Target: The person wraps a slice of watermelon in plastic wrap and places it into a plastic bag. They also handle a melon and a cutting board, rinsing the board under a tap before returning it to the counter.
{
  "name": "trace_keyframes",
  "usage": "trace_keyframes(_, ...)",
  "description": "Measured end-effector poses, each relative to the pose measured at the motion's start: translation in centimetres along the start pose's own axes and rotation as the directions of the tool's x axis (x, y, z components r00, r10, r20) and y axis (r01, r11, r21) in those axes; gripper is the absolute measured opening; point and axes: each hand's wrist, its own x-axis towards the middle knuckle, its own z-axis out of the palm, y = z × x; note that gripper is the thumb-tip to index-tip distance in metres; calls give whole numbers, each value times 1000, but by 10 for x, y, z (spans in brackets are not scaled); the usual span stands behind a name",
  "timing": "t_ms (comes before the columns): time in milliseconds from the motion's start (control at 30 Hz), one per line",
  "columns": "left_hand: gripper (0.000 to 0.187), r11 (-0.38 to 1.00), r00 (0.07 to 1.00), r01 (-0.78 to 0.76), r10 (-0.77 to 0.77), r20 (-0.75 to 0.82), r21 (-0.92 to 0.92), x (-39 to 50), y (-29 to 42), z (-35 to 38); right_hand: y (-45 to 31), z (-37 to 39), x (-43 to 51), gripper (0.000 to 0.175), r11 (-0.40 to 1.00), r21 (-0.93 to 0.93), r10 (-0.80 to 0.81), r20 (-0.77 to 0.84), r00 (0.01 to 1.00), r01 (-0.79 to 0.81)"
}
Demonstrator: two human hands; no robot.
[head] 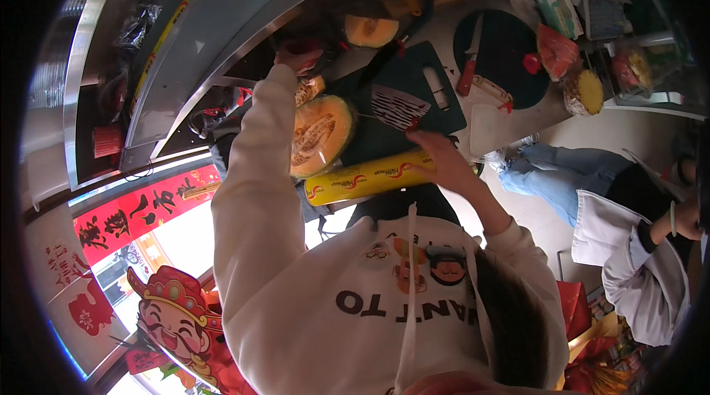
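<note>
My left hand (298, 56) reaches over the dark area beyond the melons, at a reddish item; its fingers are partly hidden, so its hold is unclear. My right hand (444, 159) has its fingers apart at the right end of a yellow roll of plastic film (360, 177). Its fingertips are near the red end of a black-and-white striped flat item (399, 107), which lies on a dark green cutting board (360, 142). A halved orange-fleshed melon (321, 134), with seeds showing, appears wrapped in clear film left of the board. Behind it is a smaller melon piece (309, 91).
Another cut melon (371, 30) lies farther back. At right, a round dark board (499, 23) holds a red-handled knife (468, 70), beside watermelon (556, 51) and cut pineapple (585, 92). A metal-edged case (222, 34) stands at left. Another person (627, 228) is at right.
</note>
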Motion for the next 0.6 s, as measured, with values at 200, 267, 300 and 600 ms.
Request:
trace_keyframes(200,101,940,915,-134,239,-325,314,86,-60,-14,35,50,-30,74,815,-551,-190,35,981,177)
trace_keyframes(267,114,856,881,-13,255,-399,517,94,-75,-13,41,61,-26,74,783,-586,-279,-32,960,209)
trace_keyframes(300,120,814,887,13,259,-383,580,97,-80,-11,43,66,-24,74,778,-592,-294,-46,955,211)
trace_keyframes(600,113,806,974,-78,186,-127,587,87,-55,-38,59,96,0,84,620,-698,-351,163,922,359)
